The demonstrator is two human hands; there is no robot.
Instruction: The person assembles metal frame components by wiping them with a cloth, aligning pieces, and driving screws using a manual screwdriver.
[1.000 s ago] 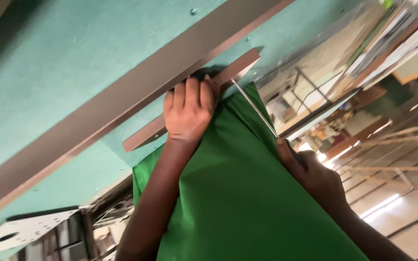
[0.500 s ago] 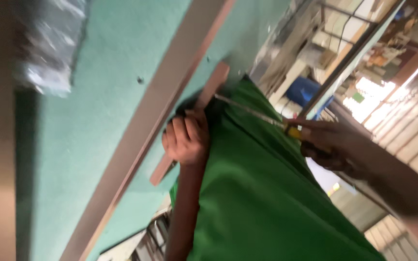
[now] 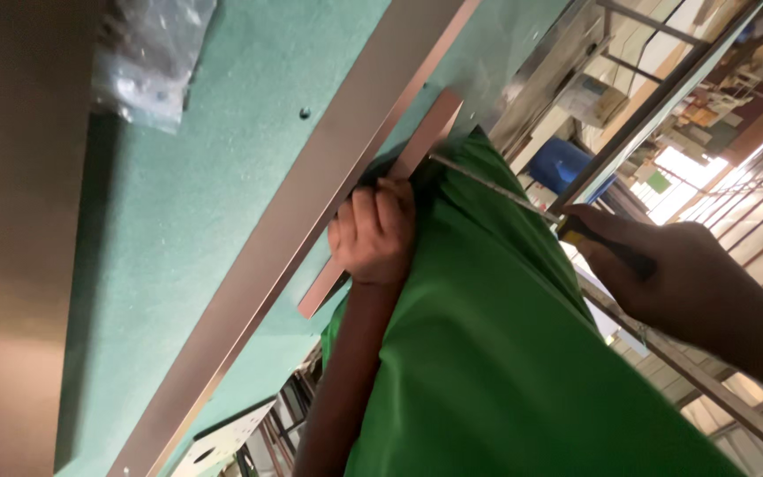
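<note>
Left hand [image 3: 373, 234] is closed around the short copper-coloured bar [image 3: 390, 190], pinning it flat on the green table [image 3: 205, 203], just beside the long metal rail [image 3: 311, 238] and parallel to it. Right hand [image 3: 664, 274] is wrapped around a screwdriver [image 3: 505, 193], its shaft pointing at the bar's upper stretch beyond the left-hand fingers. Left hand is nearer. Green shirt [image 3: 505, 353] lies below the bar.

L hand [image 3: 373, 234]: fingers curled, fist-like, forearm raised | R hand [image 3: 664, 274]: closed grip, arm extended
</note>
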